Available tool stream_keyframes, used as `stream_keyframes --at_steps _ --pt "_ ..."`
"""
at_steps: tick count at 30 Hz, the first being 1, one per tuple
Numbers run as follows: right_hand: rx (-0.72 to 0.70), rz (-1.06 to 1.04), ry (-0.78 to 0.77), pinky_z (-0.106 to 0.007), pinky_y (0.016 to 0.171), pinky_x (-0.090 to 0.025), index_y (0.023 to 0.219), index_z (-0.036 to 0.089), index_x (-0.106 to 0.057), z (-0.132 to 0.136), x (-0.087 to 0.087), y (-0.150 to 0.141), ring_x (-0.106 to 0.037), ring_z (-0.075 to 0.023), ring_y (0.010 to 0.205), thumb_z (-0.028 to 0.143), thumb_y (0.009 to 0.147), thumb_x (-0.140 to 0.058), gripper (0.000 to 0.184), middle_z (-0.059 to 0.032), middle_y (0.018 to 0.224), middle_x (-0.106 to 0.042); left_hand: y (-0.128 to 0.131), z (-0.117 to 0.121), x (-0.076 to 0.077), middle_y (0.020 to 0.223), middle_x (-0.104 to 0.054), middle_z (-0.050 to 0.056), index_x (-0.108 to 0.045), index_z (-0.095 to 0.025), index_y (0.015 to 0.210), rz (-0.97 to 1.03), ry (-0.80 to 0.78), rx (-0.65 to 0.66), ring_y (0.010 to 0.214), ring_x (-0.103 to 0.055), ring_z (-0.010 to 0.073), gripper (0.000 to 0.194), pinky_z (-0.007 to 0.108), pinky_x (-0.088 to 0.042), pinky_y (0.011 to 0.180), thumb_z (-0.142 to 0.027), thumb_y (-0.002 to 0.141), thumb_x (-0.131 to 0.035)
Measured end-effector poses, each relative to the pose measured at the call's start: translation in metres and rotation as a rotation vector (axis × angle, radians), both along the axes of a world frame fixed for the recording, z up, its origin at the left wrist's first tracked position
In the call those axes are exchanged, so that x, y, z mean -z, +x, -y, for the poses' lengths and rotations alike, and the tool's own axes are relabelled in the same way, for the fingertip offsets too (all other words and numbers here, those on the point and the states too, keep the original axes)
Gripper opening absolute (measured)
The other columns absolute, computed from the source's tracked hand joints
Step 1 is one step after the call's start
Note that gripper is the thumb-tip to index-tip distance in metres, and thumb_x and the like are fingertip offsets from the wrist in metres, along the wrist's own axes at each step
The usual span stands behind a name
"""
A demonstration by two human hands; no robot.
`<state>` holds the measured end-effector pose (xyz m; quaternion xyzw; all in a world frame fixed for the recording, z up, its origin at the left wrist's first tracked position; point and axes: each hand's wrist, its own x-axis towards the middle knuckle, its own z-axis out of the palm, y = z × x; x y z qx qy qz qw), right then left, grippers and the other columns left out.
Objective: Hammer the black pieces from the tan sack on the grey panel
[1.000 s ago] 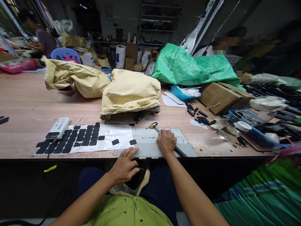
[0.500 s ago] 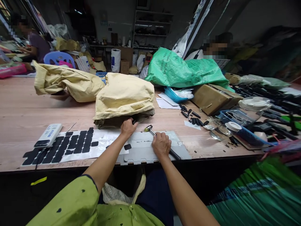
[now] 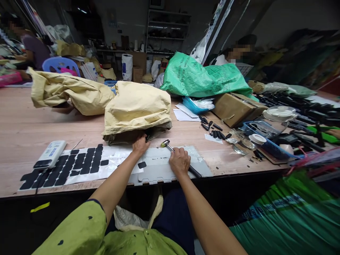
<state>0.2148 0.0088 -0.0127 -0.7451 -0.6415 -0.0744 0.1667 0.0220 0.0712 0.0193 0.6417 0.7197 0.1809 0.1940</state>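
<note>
My left hand [image 3: 140,144] is at the mouth of a pale yellow bag [image 3: 138,104], fingers curled by something small and dark; the fingertips are partly hidden in the bag's shadow. My right hand [image 3: 180,161] is wrapped round a small hammer [image 3: 195,172], whose yellowish head points away to the left and whose black grip slants toward the table edge. Beneath the hammer lies a grey board [image 3: 156,170]. One black rounded pad [image 3: 142,165] rests between my forearms. Further left, a white backing sheet [image 3: 110,156] carries rows of such pads.
A white device [image 3: 50,154] lies on the left pads. Several small black parts [image 3: 217,134] sit right of centre, near a cardboard box [image 3: 233,109] and a blue basket [image 3: 268,141]. Behind stands a green sack [image 3: 202,76]. Another person's hand [image 3: 333,132] shows at far right.
The whole view has shifted slightly, moving things leftward. My left hand stays at the bag's mouth and my right keeps hold of the hammer. Another person's hand has appeared at far right.
</note>
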Motion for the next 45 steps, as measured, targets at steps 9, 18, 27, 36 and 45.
stream_keyframes --at_steps 9,18,27,36,45 --pt "-0.003 -0.01 -0.018 -0.033 0.07 -0.027 0.104 0.018 -0.063 -0.001 0.001 0.001 -0.049 -0.0237 0.092 0.026 0.093 -0.05 0.018 -0.0093 0.1 -0.06 -0.006 0.012 -0.008 0.107 -0.071 0.003 -0.068 -0.026 0.108 0.13 0.138 0.006 0.098 -0.063 0.0222 0.025 0.032 -0.047 0.085 -0.029 0.085 -0.059" --pt "-0.006 -0.011 -0.034 -0.032 0.071 -0.029 0.106 0.018 -0.064 0.0 0.0 0.001 -0.049 -0.0237 0.094 0.026 0.094 -0.05 0.02 -0.0096 0.102 -0.06 -0.014 0.063 0.019 0.092 -0.067 0.002 -0.071 -0.023 0.099 0.108 0.215 0.244 0.089 -0.053 0.0204 0.021 0.033 -0.041 0.084 -0.024 0.08 -0.064" --pt "-0.078 -0.211 -0.017 -0.029 0.074 -0.035 0.103 0.019 -0.068 0.013 -0.013 0.003 -0.052 -0.021 0.09 0.023 0.093 -0.049 0.022 -0.0079 0.095 -0.063 -0.011 0.059 0.02 0.094 -0.064 0.003 -0.071 -0.025 0.1 0.068 0.165 0.23 0.095 -0.052 0.0211 0.021 0.034 -0.038 0.087 -0.032 0.082 -0.064" --pt "-0.207 -0.569 0.022 -0.029 0.074 -0.043 0.097 0.018 -0.07 0.037 -0.022 -0.017 -0.058 -0.0191 0.081 0.029 0.091 -0.044 0.028 -0.0062 0.088 -0.065 -0.011 0.058 0.02 0.093 -0.063 0.002 -0.07 -0.023 0.097 0.121 0.143 0.192 0.093 -0.053 0.0203 0.02 0.033 -0.039 0.087 -0.028 0.078 -0.066" --pt "-0.271 -0.528 0.046 -0.029 0.075 -0.044 0.097 0.018 -0.069 0.045 -0.016 -0.027 -0.059 -0.02 0.082 0.03 0.093 -0.041 0.031 -0.0078 0.088 -0.065 -0.011 0.058 0.021 0.094 -0.064 0.002 -0.071 -0.026 0.097 0.117 0.135 0.187 0.095 -0.053 0.0208 0.02 0.033 -0.038 0.087 -0.03 0.078 -0.067"
